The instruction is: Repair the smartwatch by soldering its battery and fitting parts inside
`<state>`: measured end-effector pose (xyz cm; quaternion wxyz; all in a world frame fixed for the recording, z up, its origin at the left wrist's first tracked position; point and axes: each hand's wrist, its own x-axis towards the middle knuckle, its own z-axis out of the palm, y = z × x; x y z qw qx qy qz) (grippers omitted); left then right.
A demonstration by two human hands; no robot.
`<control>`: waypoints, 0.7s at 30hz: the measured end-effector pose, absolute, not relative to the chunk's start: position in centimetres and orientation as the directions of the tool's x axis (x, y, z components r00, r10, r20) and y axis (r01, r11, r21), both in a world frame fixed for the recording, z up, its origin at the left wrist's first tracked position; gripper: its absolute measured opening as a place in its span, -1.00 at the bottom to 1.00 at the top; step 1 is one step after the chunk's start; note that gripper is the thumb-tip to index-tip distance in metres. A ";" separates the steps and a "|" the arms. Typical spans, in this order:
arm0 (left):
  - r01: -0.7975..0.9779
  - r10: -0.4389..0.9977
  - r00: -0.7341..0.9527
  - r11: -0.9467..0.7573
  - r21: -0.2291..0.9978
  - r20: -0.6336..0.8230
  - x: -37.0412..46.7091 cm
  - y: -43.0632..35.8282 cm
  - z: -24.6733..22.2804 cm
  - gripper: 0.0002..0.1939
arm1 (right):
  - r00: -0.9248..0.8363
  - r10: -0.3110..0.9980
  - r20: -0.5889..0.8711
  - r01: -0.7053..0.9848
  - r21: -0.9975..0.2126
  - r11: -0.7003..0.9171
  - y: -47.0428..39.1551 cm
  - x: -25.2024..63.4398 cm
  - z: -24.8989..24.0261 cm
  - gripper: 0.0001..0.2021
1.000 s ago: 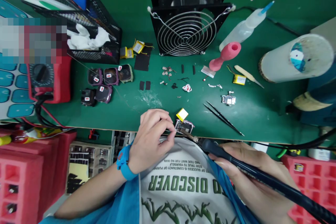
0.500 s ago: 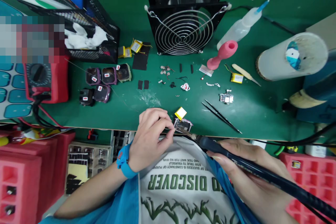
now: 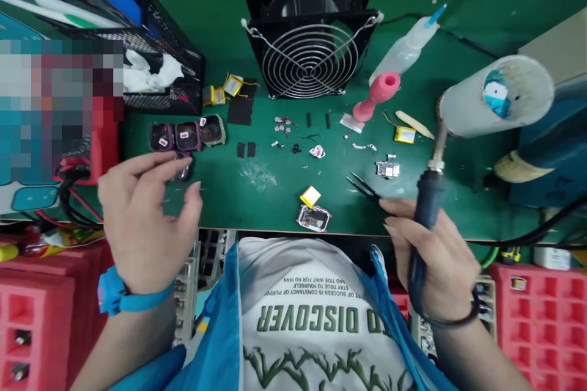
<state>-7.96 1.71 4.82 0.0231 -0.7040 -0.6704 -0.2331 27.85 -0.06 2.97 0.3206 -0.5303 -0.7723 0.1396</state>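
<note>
My left hand (image 3: 149, 220) is raised over the left side of the worktop (image 3: 220, 198), thumb and fingers well spread, with nothing in it that I can see; its fingertips overlap one of the closed cases (image 3: 183, 170) in view, though I cannot tell whether they touch it. A blue watch (image 3: 112, 296) sits on that wrist. My right hand (image 3: 440, 259) is curled around the iron (image 3: 426, 214), whose metal tip points up and away from me, in front of the base of the white cup (image 3: 504, 116) as I look. The thumb and forefinger of the same hand come together at the rear end of the tweezers (image 3: 365, 188), whose two tips stand slightly apart, pointing away and to the left. The open case (image 3: 314, 220) lies on the worktop between my hands, near the front edge, its inner parts showing, and the battery (image 3: 310, 196) is tilted at its far rim. Beyond the tweezers, a bit to the right, lies the board (image 3: 387, 167), with a second battery (image 3: 404, 134) farther back beside a pale-handled tool (image 3: 413, 123). The fan (image 3: 309, 64) stands at the back, its wire guard facing me, with the bottle (image 3: 403, 52) to its right.
</note>
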 end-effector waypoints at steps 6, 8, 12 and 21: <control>0.875 0.910 0.137 -0.297 0.382 0.392 -4.7 0.8 5.2 -0.62 | -0.354 0.855 0.380 0.839 -0.275 0.470 1.5 27.8 0.5 -0.82; 0.837 0.896 0.248 -0.390 0.383 0.369 -3.0 0.3 5.6 -0.60 | -0.339 0.863 0.375 0.824 -0.324 0.465 1.2 27.6 0.8 -0.81; 0.757 0.821 0.431 -0.555 0.345 0.376 0.2 -0.2 6.4 -0.74 | -0.311 0.897 0.315 0.715 -0.544 0.439 -0.1 25.6 3.1 -0.80; 0.675 0.736 0.672 -0.653 0.343 0.080 1.1 -0.5 6.4 -0.76 | -0.579 0.770 0.269 0.500 -0.628 0.596 -2.3 23.8 4.8 -0.86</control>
